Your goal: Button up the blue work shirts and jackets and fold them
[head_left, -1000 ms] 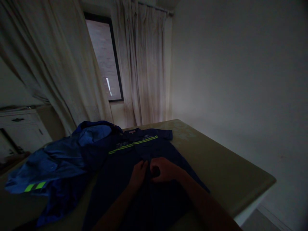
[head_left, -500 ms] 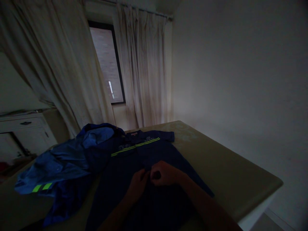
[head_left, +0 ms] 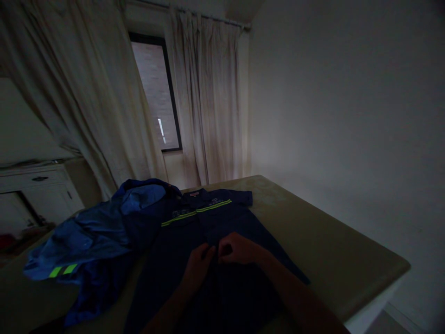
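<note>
A dark navy short-sleeved work shirt (head_left: 243,222) lies spread front up, its collar at the far end and a yellow-green stripe across the chest. Over the middle of its front, my left hand (head_left: 200,264) pinches the cloth at the front opening. Close beside it, my right hand (head_left: 238,248) is curled, thumb and forefinger pressed together on the same front edge. Dim light hides whether a button sits between the fingertips. The lower shirt is very dark under my forearms.
A heap of blue work clothes (head_left: 100,227) with yellow-green bands lies left of the shirt, touching it. The tan-covered table (head_left: 330,246) has its right edge near a pale wall. Behind stand curtains (head_left: 212,102), a window (head_left: 155,93) and a white cabinet (head_left: 38,195).
Both hands stay at the shirt's front opening, with only slight finger movement. The right hand's curl has narrowed a little. The clothes lie as before.
</note>
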The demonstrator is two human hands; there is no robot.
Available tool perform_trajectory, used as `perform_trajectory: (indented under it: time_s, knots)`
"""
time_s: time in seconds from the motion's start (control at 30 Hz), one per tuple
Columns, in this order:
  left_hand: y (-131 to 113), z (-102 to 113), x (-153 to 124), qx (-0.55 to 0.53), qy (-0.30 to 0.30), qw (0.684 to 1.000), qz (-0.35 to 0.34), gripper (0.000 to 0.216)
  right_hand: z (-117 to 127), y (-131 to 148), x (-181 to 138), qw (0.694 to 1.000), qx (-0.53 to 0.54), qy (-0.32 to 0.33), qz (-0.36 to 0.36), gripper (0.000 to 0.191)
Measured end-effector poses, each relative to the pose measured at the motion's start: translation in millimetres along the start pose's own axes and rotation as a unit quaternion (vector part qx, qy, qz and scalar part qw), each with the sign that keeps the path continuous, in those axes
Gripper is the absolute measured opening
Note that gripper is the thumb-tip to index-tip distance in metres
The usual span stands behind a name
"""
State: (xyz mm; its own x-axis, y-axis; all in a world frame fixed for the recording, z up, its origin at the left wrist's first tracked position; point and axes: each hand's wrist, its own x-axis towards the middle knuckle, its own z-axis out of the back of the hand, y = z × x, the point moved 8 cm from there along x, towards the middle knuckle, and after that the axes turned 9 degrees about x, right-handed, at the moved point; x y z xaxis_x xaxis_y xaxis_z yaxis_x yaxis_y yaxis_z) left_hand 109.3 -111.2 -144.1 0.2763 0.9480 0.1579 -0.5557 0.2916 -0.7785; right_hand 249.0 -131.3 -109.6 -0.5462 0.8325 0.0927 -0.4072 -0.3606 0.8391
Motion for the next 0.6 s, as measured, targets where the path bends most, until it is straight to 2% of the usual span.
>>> perform_trajectory:
  time_s: [0.27, 0.33, 0.43, 0.5, 0.6]
  knots:
    - [-2, 3, -2, -0.017, 0.009, 1.000, -0.015, 0.051, 6, -8, -1, 0.999, -0.006, -0.014, -0.030, 0.034]
    - [-6, 1, -4, -0.059, 0.044, 0.997, -0.028, 0.051, 13, -10, -3, 0.999, -0.010, -0.030, -0.038, 0.040]
    - [-18, -10, -13, -0.093, 0.141, 0.983, -0.066, 0.040, 22, -12, -6, 0.997, -0.024, -0.060, -0.043, 0.043]
    - [-24, -16, -21, -0.053, 0.168, 0.980, -0.091, 0.029, 20, -12, -6, 0.997, -0.033, -0.049, -0.044, 0.043]
    - [-32, -21, -31, 0.050, 0.154, 0.977, -0.141, 0.020, 8, -12, -6, 0.998, -0.044, 0.011, -0.042, 0.037]
